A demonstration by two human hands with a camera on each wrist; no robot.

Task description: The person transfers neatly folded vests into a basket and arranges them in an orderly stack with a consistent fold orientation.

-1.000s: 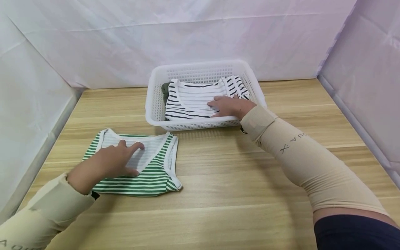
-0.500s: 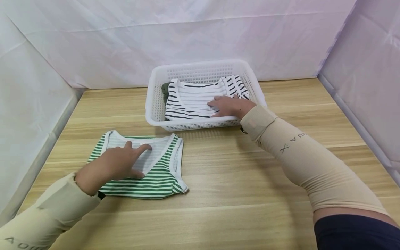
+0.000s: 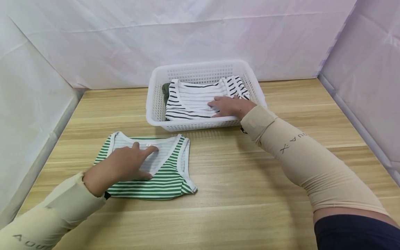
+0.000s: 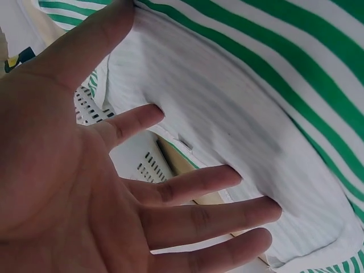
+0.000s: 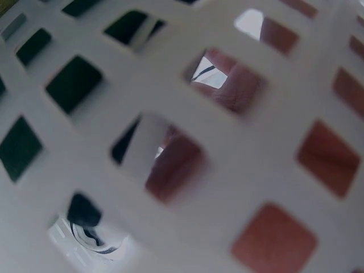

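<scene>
My left hand (image 3: 131, 163) rests on a folded green-and-white striped tank top (image 3: 165, 180) at the left of the table. Its fingers are spread, with the fingertips pressing into the white inner back of the tank top, as the left wrist view shows (image 4: 227, 136). Over in the white plastic basket (image 3: 150, 104), my right hand (image 3: 229, 106) lies on a folded white top with black stripes (image 3: 193, 100). The basket's perforated wall (image 5: 187, 114) fills the right wrist view, hiding most of that hand.
A dark green cloth (image 3: 165, 91) shows at the basket's left end, beside the striped top. White fabric walls (image 3: 187, 34) enclose the wooden table (image 3: 234, 194) at the back and on both sides.
My left hand has slid the green-striped tank top to the right, and slightly nearer to me, along the table. The right hand has stayed in place.
</scene>
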